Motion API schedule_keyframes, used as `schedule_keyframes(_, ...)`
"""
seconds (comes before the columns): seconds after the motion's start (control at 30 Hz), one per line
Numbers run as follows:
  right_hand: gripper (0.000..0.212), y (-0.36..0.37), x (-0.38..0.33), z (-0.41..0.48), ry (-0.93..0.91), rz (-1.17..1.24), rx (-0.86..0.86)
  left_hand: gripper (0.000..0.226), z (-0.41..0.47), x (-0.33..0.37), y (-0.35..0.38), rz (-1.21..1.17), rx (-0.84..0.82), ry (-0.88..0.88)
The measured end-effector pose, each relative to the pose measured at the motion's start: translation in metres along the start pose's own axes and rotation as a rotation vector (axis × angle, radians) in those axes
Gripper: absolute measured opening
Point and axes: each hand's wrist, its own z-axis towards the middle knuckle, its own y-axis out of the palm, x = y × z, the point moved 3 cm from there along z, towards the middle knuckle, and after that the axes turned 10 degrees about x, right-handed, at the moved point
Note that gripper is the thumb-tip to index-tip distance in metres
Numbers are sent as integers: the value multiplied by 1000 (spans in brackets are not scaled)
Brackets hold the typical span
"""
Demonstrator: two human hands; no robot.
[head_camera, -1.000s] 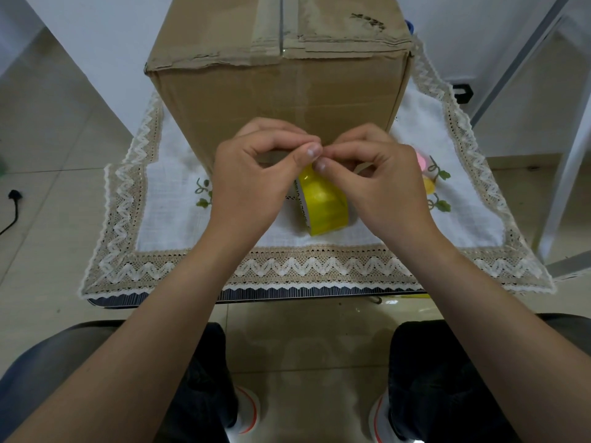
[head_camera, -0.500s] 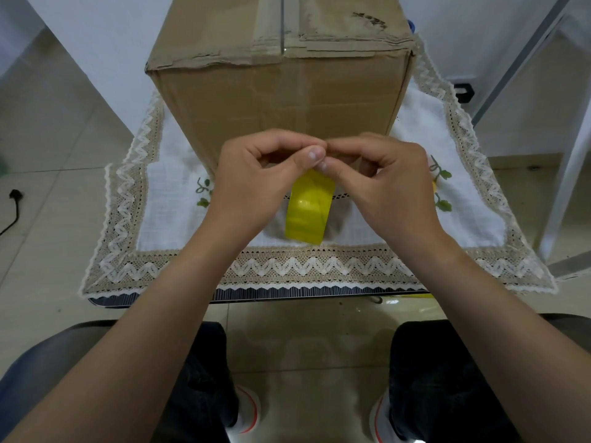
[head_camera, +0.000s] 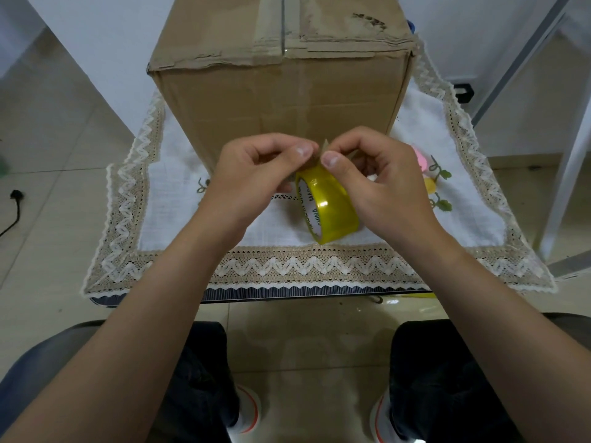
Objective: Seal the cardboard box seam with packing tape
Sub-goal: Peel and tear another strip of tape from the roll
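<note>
A tall brown cardboard box (head_camera: 281, 100) stands on the small table, its top seam (head_camera: 282, 24) running away from me between old tape strips. In front of the box I hold a yellow roll of packing tape (head_camera: 329, 207) on edge. My right hand (head_camera: 380, 183) grips the roll from the right, thumb on its top. My left hand (head_camera: 256, 174) pinches the loose tape end at the top of the roll between thumb and forefinger. The two thumbs nearly touch.
A white cloth with a lace border (head_camera: 287, 266) covers the table. Pink and yellow embroidered flowers (head_camera: 425, 174) show right of my hand. A metal frame (head_camera: 569, 161) stands at the right. A black plug (head_camera: 16, 196) lies on the tiled floor at left. My knees are below the table edge.
The roll has turned, now showing its white core side at left, and swung slightly to the right. My thumbs have parted a little, with the tape end lifted between them.
</note>
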Motion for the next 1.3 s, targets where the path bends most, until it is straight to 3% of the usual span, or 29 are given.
schedule_keyframes(0.5, 5, -2, 2, 6, -56, -10, -78, 9, 2, 2, 2, -39, -5, -34)
schedule_keyframes(0.7, 7, -8, -2, 9, -98, -25, -118, 11, 3, 6, 4, 7, -39, 96)
schedule_keyframes(0.97, 4, -21, -5, 17, -83, 10, -133, 10, -3, 4, 1, -29, -77, -61)
schedule_keyframes(1.1, 11, -22, -4, 16, -57, -10, -111, 42, -3, -1, -6, 216, 33, -8)
schedule_keyframes(1.23, 13, -19, -6, 15, -14, -4, -107, 63, -19, -9, 7, 219, -253, -197)
schedule_keyframes(1.3, 16, -18, -7, 15, 12, -1, -93, 62, -23, -12, 17, 129, -263, -252)
